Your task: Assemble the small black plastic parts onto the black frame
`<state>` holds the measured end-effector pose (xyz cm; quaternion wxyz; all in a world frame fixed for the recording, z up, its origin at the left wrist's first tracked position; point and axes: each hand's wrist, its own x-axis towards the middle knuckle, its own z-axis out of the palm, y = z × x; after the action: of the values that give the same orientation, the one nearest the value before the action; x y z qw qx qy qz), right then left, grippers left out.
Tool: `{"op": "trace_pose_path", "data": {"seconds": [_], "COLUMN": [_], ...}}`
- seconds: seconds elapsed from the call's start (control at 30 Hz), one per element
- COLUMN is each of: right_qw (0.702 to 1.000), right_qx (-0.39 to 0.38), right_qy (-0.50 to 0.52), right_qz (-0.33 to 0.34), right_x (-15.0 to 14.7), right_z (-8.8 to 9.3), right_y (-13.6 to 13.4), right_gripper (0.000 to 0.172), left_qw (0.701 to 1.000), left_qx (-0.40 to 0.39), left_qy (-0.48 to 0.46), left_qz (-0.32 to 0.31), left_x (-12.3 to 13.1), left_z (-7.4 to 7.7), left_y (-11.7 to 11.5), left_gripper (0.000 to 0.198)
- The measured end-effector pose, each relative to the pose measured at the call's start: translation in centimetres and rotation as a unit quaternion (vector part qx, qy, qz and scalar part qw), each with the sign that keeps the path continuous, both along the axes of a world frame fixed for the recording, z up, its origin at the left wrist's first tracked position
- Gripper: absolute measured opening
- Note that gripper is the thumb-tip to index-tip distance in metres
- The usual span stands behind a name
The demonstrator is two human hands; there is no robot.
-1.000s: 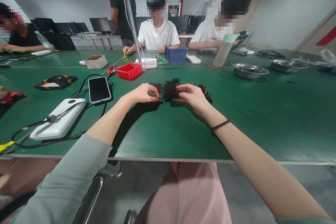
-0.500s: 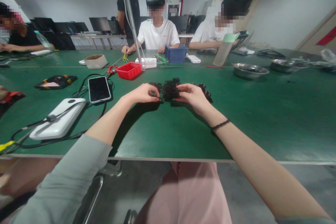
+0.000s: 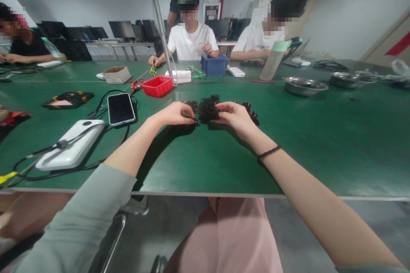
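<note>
Here our left hand (image 3: pixel 174 113) pinches a small piece (image 3: pixel 196 123); our right hand (image 3: pixel 236 116) grips the black clump (image 3: pixel 207 109), well back from the tabletop (image 3: pixel 198 170)'s front edge. Loose parts (image 3: pixel 252 114) lie just beyond: we'd judge the handling under way, unfinished.

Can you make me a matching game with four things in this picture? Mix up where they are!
1. jumbled black clump of small parts
2. red rectangular plastic tray
3. white rounded plastic block
4. thin black band

A. beside the slanted grey metal pole
B. around the right wrist
C. touching the right hand
D. under a black cable

Pairs: 1-C, 2-A, 3-D, 4-B
</note>
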<state>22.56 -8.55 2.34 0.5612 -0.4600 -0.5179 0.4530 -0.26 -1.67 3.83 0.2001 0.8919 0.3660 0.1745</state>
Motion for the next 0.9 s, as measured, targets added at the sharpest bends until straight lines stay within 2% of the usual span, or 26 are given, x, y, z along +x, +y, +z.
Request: {"op": "trace_pose_path", "data": {"seconds": [0.27, 0.5, 0.77, 0.9], "right_qw": [1.0, 1.0, 1.0, 1.0], "right_qx": [0.0, -0.003, -0.012, -0.009], "right_qy": [0.005, 0.006, 0.008, 0.004], "right_qz": [-0.002, -0.01, -0.011, -0.006], "right_x": [-0.11, -0.23, -0.22, -0.14], "right_z": [0.11, 0.17, 0.35, 0.29], "right_y": [-0.04, -0.16, -0.23, -0.23], "right_gripper": [0.022, 0.021, 0.022, 0.021], "left_qw": [1.0, 1.0, 1.0, 1.0], "left_qx": [-0.015, -0.006, -0.006, -0.013], "left_qy": [0.005, 0.017, 0.024, -0.013], "left_qz": [-0.006, -0.007, 0.006, 0.021], "left_x": [-0.07, 0.02, 0.04, 0.21], "left_z": [0.08, -0.22, 0.05, 0.24], "left_y": [-0.21, -0.09, -0.25, -0.6], "left_gripper": [0.031, 0.043, 0.04, 0.039]}}
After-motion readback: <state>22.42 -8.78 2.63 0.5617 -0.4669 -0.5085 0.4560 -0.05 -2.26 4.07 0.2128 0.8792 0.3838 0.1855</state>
